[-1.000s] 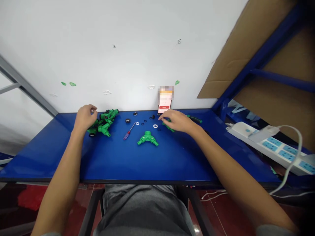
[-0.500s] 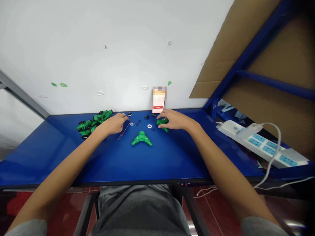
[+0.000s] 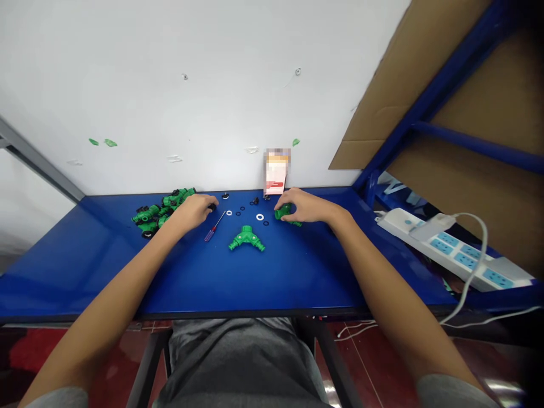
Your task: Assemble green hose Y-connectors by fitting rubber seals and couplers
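My right hand (image 3: 304,207) is curled round a green plastic fitting (image 3: 284,213) on the blue table (image 3: 255,272), near the back edge. My left hand (image 3: 192,209) rests with fingers bent over a small black ring part (image 3: 211,207), just right of a pile of green fittings (image 3: 159,211). A green Y-shaped connector (image 3: 247,238) lies between my hands, nearer to me. A red and blue screwdriver (image 3: 215,227) lies beside my left hand. White washers (image 3: 259,217) and small black rings (image 3: 240,211) are scattered behind the connector.
A phone (image 3: 276,171) leans upright against the white wall behind the parts. A white power strip with a cable (image 3: 450,246) sits on the blue shelf frame at the right, under cardboard sheets (image 3: 463,96). A grey metal bar (image 3: 38,164) slants at the left.
My left hand moved from the pile of green fittings rightward to the black ring near the screwdriver. My right hand closed round the green fitting.
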Demonstrator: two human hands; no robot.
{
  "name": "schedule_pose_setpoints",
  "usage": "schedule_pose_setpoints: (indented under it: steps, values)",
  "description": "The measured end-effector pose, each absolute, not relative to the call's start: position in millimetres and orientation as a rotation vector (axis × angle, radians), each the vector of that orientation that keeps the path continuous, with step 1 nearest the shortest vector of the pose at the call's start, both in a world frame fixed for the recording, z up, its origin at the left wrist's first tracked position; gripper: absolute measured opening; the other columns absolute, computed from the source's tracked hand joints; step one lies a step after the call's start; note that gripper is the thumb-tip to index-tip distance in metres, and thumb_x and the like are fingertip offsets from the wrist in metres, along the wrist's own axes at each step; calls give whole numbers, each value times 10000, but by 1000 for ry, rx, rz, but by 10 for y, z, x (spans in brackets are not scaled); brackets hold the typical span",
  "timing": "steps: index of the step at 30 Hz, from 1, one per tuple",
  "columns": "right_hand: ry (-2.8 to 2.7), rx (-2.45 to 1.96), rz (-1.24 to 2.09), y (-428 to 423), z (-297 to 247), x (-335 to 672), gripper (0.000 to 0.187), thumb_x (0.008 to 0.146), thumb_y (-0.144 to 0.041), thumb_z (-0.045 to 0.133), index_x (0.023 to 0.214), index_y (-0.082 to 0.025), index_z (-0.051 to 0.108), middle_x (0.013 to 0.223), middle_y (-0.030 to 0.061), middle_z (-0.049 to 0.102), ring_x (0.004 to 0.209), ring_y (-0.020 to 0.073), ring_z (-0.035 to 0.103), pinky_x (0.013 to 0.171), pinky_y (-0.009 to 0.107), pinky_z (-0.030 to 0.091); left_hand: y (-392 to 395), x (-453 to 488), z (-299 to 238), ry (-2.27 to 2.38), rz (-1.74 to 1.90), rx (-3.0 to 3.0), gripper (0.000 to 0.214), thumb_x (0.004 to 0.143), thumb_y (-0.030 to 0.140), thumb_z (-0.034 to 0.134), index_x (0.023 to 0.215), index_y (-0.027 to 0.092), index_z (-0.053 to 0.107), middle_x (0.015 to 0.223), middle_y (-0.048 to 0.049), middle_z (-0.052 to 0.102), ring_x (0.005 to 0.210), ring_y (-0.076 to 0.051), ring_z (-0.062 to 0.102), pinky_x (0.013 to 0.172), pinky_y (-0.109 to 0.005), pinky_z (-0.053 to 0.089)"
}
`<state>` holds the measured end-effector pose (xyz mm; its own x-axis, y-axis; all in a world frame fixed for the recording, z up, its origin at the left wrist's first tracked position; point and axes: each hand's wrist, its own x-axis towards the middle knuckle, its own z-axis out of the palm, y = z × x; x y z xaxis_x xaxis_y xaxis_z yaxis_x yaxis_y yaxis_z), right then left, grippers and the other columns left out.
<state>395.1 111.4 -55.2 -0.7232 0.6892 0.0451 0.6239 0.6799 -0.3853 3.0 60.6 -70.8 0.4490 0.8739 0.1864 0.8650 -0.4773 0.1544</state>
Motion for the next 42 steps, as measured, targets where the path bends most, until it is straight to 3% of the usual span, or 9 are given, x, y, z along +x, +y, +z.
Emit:
schedule_pose_setpoints:
  steps: [5, 13, 20, 25, 29, 32, 35, 42]
  values:
    - [-2676, -1080, 561, 1136, -563, 4045, 444, 745, -458, 911, 1146, -277, 849, 1245, 108, 733, 1233, 353, 633, 1124, 536, 512, 594, -15, -714, 1561, 413, 2665, 356, 896, 199, 609, 1204, 215, 787, 1233, -128, 793, 1081, -313, 756, 1006, -453, 597]
    - [-2696, -1153, 584, 1099, -525, 4070, 403, 734, -283, 852, 1134, -253, 817, 1111, 85, 725, 987, 281, 682, 883, 436, 592, 641, -58, -747, 1598, 360, 2616, 244, 921, 326, 691, 1113, 199, 775, 1092, -123, 732, 886, -262, 711, 866, -399, 579]
    - [-2241, -932, 825, 1021, -196, 4182, 386, 861, -466, 795, 1206, -292, 783, 1348, 81, 732, 1270, 319, 684, 1148, 525, 547, 573, -13, -635, 1647, 505, 2554, 292, 976, 444, 675, 1123, 203, 752, 951, -92, 779, 840, -263, 727, 794, -362, 530]
    - [-2003, -909, 982, 940, -78, 4306, 392, 914, -516, 738, 1225, -278, 741, 1367, 99, 741, 1264, 331, 708, 1066, 541, 618, 510, 74, -601, 1613, 609, 2547, 332, 987, 508, 678, 1109, 208, 752, 907, -71, 773, 787, -253, 718, 794, -371, 530]
    - [-1884, -865, 1031, 915, -35, 4421, 403, 900, -531, 736, 1223, -292, 704, 1456, 93, 698, 1159, 319, 756, 1017, 551, 641, 332, 306, -558, 1372, 758, 2492, 392, 996, 574, 686, 1134, 214, 751, 1049, -85, 791, 758, -216, 705, 785, -366, 569]
    - [-1809, -864, 990, 928, -44, 4443, 368, 881, -490, 746, 1178, -279, 695, 1444, 88, 693, 999, 271, 766, 938, 517, 654, 126, 542, -513, 988, 702, 2452, 370, 1007, 581, 705, 1139, 240, 758, 1246, -98, 781, 955, -228, 744, 878, -373, 608]
    - [-1775, -902, 944, 966, -119, 4357, 366, 848, -447, 790, 1156, -268, 704, 1346, 85, 713, 897, 235, 737, 864, 480, 650, -21, 706, -486, 706, 555, 2461, 289, 994, 509, 766, 1153, 268, 786, 1279, -90, 791, 1180, -265, 728, 1057, -433, 582]
    - [-1751, -954, 1017, 1027, -390, 3959, 412, 811, -471, 840, 1135, -258, 702, 1068, 64, 743, 902, 248, 727, 796, 437, 631, 36, 619, -499, 797, 437, 2450, 290, 980, 473, 787, 1183, 266, 793, 1234, -83, 814, 1120, -266, 753, 1006, -441, 593]
